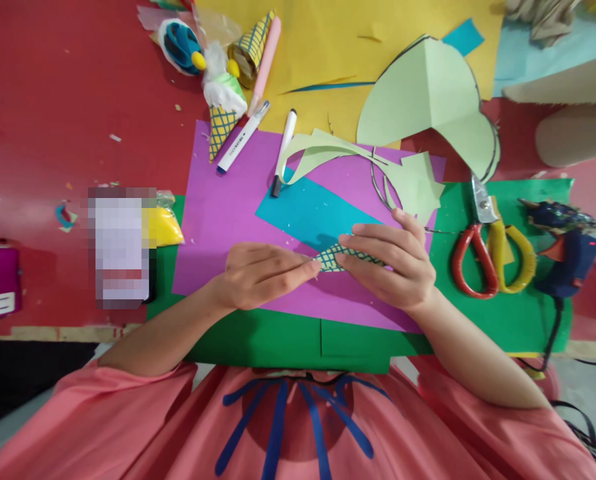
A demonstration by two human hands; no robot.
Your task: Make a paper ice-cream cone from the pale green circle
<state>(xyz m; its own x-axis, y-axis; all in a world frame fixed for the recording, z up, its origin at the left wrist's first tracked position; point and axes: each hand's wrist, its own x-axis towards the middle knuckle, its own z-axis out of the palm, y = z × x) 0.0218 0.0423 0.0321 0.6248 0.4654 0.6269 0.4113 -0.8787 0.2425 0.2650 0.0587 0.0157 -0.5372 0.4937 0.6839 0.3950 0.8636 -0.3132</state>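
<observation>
A small pale green paper cone (330, 259) with a dark criss-cross pattern lies sideways between my hands, over the purple sheet. Its pointed end is pinched in the fingertips of my left hand (265, 272). Around its wider part wrap the fingers of my right hand (391, 260), which hide much of it. Just beyond sits a blue paper strip (318, 207) on the purple paper (228, 220). Pale green paper scraps (403, 177) curl above my right hand.
Scissors (488, 247) with red and yellow handles lie at right, beside a blue glue gun (568, 260). Markers (243, 138) and paper ice-cream cones (223, 120) are at upper left. A yellow packet (168, 227) is left, and a folded green paper piece (413, 93) stands at the back.
</observation>
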